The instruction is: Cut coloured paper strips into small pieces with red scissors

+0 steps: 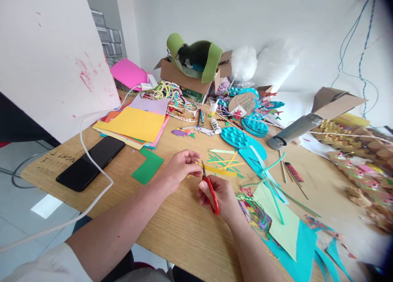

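My left hand (183, 167) is closed in a pinch on the left end of a yellow paper strip (221, 171). My right hand (219, 194) grips red-handled scissors (212, 195), whose blades point up and meet the strip beside my left fingertips. Whether the blades are fully closed is too small to tell. Thin green and yellow strips (229, 162) lie just beyond, on the table. Tiny yellow scraps are below my left fingers. A green paper piece (148, 165) lies left of my left hand.
A black phone (91, 163) with a white cable (97, 172) across it lies left. Coloured sheets (135, 124) are stacked behind. Glue bottles (215, 126), blue pieces, a metal flask (294, 131) and paper scraps (254, 212) spread behind and right. A cardboard box (184, 78) stands at the wall.
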Available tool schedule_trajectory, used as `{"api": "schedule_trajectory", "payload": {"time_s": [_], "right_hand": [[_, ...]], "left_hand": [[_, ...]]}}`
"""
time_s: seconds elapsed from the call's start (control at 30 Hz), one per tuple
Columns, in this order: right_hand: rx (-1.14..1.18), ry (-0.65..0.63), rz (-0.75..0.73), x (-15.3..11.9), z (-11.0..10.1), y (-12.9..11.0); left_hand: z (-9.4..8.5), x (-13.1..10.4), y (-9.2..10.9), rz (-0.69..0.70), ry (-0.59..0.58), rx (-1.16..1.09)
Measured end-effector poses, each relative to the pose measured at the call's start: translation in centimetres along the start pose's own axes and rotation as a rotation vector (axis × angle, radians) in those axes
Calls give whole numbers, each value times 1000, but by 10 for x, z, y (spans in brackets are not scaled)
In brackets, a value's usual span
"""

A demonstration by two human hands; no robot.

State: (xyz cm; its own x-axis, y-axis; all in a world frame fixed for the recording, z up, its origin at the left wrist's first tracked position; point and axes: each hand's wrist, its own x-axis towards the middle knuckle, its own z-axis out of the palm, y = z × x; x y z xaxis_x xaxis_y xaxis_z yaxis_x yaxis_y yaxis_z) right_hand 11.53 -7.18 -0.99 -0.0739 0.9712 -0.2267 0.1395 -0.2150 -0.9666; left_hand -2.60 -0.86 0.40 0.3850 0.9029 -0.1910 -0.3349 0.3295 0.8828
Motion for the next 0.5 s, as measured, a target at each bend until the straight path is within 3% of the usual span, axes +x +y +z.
{"api": "schedule_trajectory", "payload": {"time_s": [0.5], "right_hand": [[-19,-16,-5,-2,0,-4]], "left_hand": [[-1,1,-1,-12,-29,18]]}}
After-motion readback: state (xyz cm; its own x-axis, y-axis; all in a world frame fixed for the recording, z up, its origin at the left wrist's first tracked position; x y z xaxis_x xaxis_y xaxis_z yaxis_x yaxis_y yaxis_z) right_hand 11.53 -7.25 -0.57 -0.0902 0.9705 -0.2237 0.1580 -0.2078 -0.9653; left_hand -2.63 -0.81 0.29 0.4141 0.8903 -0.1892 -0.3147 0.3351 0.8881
